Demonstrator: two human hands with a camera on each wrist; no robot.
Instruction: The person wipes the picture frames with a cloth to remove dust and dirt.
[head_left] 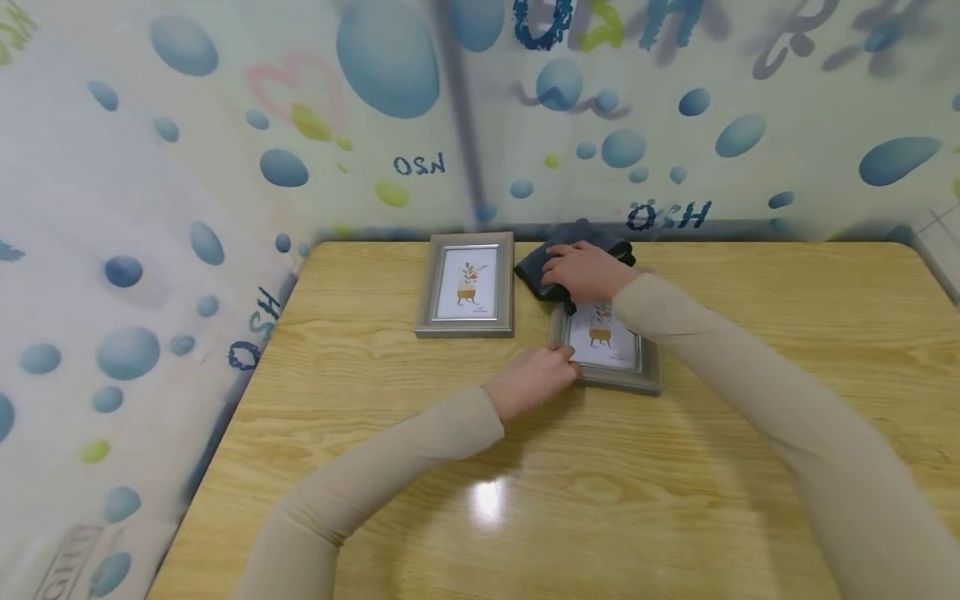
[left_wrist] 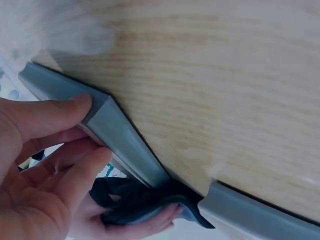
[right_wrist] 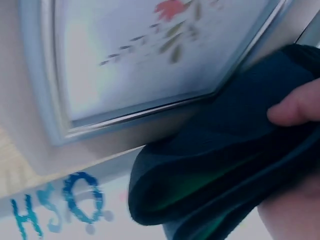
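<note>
Two grey picture frames with a potted-plant print lie on the table. My left hand grips the near-left corner of the right picture frame; in the left wrist view the thumb rests on the border of that frame. My right hand holds a dark blue cloth over the frame's far-left part. Close up in the right wrist view, the folded cloth lies against the border, with the right thumb on top. The cloth and hand hide that frame's upper left.
The other picture frame lies just left of the cloth, near the table's back edge. A wood-grain table carries everything. Behind and to the left stands a wall covering printed with blue drops and lettering.
</note>
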